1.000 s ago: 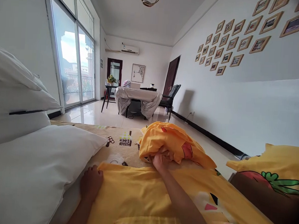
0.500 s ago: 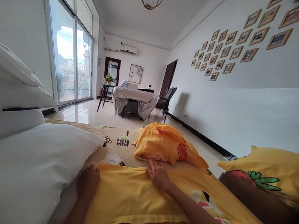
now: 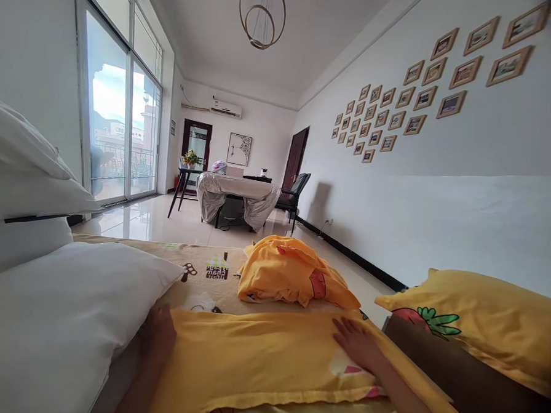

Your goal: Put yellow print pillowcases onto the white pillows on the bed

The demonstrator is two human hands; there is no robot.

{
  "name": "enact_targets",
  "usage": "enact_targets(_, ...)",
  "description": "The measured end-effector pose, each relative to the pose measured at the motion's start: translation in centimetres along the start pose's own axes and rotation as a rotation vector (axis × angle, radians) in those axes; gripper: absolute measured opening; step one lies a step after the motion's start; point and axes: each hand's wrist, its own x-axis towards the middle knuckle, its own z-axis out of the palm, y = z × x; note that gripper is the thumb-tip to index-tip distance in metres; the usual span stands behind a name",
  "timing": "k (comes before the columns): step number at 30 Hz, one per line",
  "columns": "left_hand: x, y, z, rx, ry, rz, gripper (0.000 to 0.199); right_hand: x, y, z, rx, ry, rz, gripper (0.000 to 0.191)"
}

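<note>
where the right fingers (image 3: pixel 346 332) rest spread, yellow cloth (image 3: pixel 240 346) lies beneath.

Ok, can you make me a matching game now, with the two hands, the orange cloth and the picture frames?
Things:
1. left hand
2. orange cloth
3. right hand
4. picture frames

Places and states:
A. lying on the flat yellow cloth, fingers spread
B. hanging on the wall
C. at the yellow cloth's edge, close by a white pillow
D. bunched up in a heap

Right pairs: 1-C, 2-D, 3-A, 4-B.
</note>
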Motion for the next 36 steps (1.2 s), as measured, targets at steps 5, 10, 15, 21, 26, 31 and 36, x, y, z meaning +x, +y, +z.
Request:
enact_targets(5, -4.1, 6.4, -0.4, 0.097, -0.3, 0.384, 0.059, -1.0, -5.2, -0.9, 0.092, 0.052, -0.073, 0.059)
enact_targets(10, -9.7, 10.9, 3.1, -0.036, -0.53, 0.782, 0.065, -3.0, -17.3, 1.9, 0.278, -0.024, -0.474, 0.055)
enact_targets(15, -8.9, 9.0, 4.6, 0.023, -0.446, 0.678, 0.056, -3.7, -21.1, 3.7, 0.301, -0.042, -0.59, 0.055)
enact_targets(21, -6.5, 7.2, 3.9, 0.106, -0.349, 0.498, 0.053, -1.4, -12.4, 3.1, 0.185, -0.073, -0.428, 0.061)
enact_targets(26, -6.8, 7.3, 4.2, 0.106, -0.337, 0.497, 0.053, -0.4, -2.6, 1.9, 0.039, -0.07, -0.174, 0.062)
enact_targets(31, -6.8, 7.1, 4.5, 0.088, -0.291, 0.511, 0.053, -1.2, 2.8, -0.4, -0.07, -0.055, 0.078, 0.049)
enact_targets(36, -6.7, 6.9, 4.8, 0.065, -0.272, 0.509, 0.053, -1.4, -1.4, -2.1, -0.088, 0.017, 0.071, 0.043)
